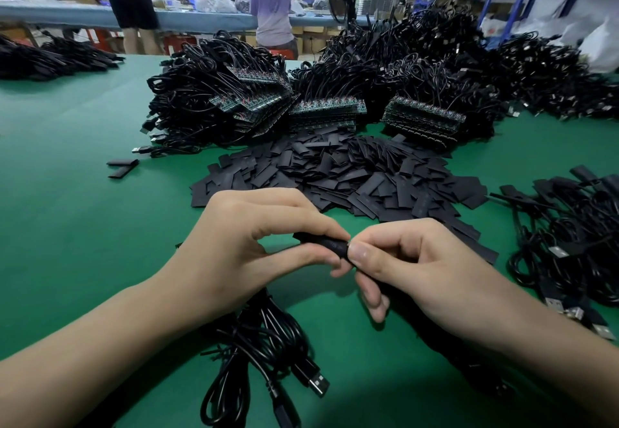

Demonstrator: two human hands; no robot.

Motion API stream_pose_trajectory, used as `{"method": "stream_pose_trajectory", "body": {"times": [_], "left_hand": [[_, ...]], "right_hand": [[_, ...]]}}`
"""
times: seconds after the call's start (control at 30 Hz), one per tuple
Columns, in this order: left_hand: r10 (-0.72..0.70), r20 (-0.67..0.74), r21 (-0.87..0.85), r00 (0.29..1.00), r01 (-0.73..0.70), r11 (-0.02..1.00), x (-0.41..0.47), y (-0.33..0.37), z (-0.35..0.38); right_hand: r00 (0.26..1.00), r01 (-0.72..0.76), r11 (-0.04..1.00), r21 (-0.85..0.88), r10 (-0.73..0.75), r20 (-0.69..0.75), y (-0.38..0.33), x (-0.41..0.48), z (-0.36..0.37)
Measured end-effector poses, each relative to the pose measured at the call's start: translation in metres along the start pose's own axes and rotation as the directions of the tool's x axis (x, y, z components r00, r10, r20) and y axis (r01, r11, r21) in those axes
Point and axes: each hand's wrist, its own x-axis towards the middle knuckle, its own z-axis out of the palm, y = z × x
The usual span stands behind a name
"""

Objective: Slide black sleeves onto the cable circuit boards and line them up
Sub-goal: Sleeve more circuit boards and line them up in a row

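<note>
Both hands meet above the green table, pinching one black sleeve (326, 243) between them. My left hand (254, 243) grips its left end between thumb and forefinger. My right hand (412, 263) pinches its right end with thumb and curled fingers. Whether a circuit board sits inside the sleeve is hidden. A bundle of black USB cables (268, 354) hangs below my left hand and lies on the table. A heap of loose flat black sleeves (351, 173) lies just beyond the hands. Behind it stand stacks of cable circuit boards (326, 111).
Finished sleeved cables (576, 243) lie in a pile at the right. Two stray sleeves (122, 166) lie at the left. Large cable heaps (502, 69) fill the far table. Another dark pile (50, 57) sits far left. Two people stand at a blue bench (83, 15) behind.
</note>
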Motion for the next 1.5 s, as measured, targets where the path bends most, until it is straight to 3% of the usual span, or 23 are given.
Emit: {"method": "stream_pose_trajectory", "body": {"times": [0.23, 0.4, 0.53, 0.73, 1.0, 1.23, 1.5], "left_hand": [[-0.079, -0.056, -0.045, 0.995, 0.076, 0.996, 0.001, -0.001, 0.001], [-0.177, -0.156, 0.074, 0.972, 0.190, 0.979, 0.002, -0.002, 0.003], [-0.212, -0.150, 0.089, 0.966, 0.227, 0.970, 0.001, -0.001, 0.006], [-0.238, -0.138, -0.012, 0.961, 0.239, 0.971, 0.001, 0.000, 0.007], [-0.278, -0.124, -0.103, 0.952, 0.267, 0.958, 0.001, 0.000, 0.007], [-0.244, -0.107, -0.093, 0.964, 0.234, 0.968, 0.001, -0.002, 0.008], [-0.361, -0.102, -0.241, 0.927, 0.329, 0.913, 0.000, -0.005, 0.011]], "right_hand": [[0.997, 0.043, 0.998, -0.043, -0.045, -0.056, -0.004, -0.002, 0.001], [0.973, 0.107, 0.965, -0.240, -0.151, -0.176, -0.001, -0.003, 0.004], [0.933, 0.108, 0.881, -0.461, -0.249, -0.258, 0.001, -0.005, 0.009], [0.910, 0.128, 0.727, -0.675, -0.357, -0.211, 0.002, -0.005, 0.012], [0.903, 0.142, 0.723, -0.676, -0.375, -0.211, 0.003, -0.005, 0.013], [0.905, 0.155, 0.816, -0.557, -0.343, -0.251, 0.007, -0.003, 0.012], [0.914, 0.139, 0.827, -0.545, -0.320, -0.251, 0.007, -0.003, 0.011]]}}
